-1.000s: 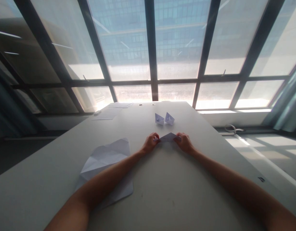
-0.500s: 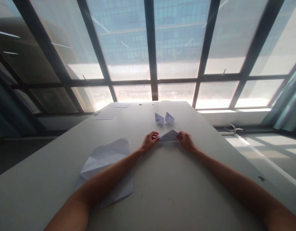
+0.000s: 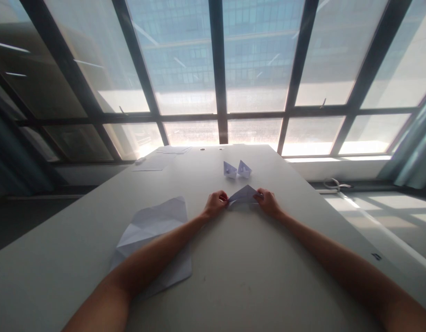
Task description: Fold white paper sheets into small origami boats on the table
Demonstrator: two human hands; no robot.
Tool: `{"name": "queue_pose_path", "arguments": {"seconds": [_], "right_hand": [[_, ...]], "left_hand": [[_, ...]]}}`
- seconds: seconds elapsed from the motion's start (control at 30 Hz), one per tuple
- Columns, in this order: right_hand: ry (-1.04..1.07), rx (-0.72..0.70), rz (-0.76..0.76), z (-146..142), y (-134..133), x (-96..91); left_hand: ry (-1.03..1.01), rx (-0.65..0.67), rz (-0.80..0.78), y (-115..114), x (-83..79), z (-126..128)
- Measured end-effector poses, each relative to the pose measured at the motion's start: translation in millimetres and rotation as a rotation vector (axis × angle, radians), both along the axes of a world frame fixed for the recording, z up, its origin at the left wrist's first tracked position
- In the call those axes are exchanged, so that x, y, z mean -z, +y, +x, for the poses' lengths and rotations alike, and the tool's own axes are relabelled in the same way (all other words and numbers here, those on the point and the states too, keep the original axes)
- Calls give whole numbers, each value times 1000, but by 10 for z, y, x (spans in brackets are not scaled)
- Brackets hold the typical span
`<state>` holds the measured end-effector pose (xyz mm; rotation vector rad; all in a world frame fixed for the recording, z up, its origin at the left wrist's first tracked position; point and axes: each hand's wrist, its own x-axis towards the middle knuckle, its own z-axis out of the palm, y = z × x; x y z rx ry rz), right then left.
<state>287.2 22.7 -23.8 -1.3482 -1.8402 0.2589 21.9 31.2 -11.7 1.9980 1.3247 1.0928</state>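
A folded sheet of paper [image 3: 244, 195], shaped like a low triangle with its peak pointing away from me, is held between my two hands over the table. My left hand [image 3: 216, 204] pinches its left corner with closed fingers. On the other side, my right hand [image 3: 267, 203] grips the right corner between thumb and fingers. Just beyond stand two small folded paper boats [image 3: 230, 170], [image 3: 244, 169] side by side. A large creased sheet of paper [image 3: 157, 219] lies under my left forearm, which hides part of it.
The white table [image 3: 233, 276] stretches toward large windows with dark frames [image 3: 218, 69]. Flat paper sheets [image 3: 153, 162] lie at its far left. A coiled pale cable [image 3: 333, 184] rests beyond the table's right edge. Curtains [image 3: 413, 143] hang at the sides.
The lower edge of the folded paper has lifted and bent a little, its left corner tilting in my left hand. Both hands stay in nearly the same place.
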Motion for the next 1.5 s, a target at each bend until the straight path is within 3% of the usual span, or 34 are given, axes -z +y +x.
{"name": "queue_pose_path", "arguments": {"seconds": [0.3,0.53,1.03,1.33,1.5], "right_hand": [[12,30,-26,6,20,11],[13,37,-39,-5,0,-7],[-16,30,-34,-10,-16,-1],[0,-1,-29,-12,-31,-13],[-5,7,-25,-8,-21,-1]], "left_hand": [[101,146,80,-14,9,10],[160,180,86,-26,15,15],[105,14,80,-72,-31,23],[14,27,47,-22,-10,9],[48,74,115,-13,5,5]]}}
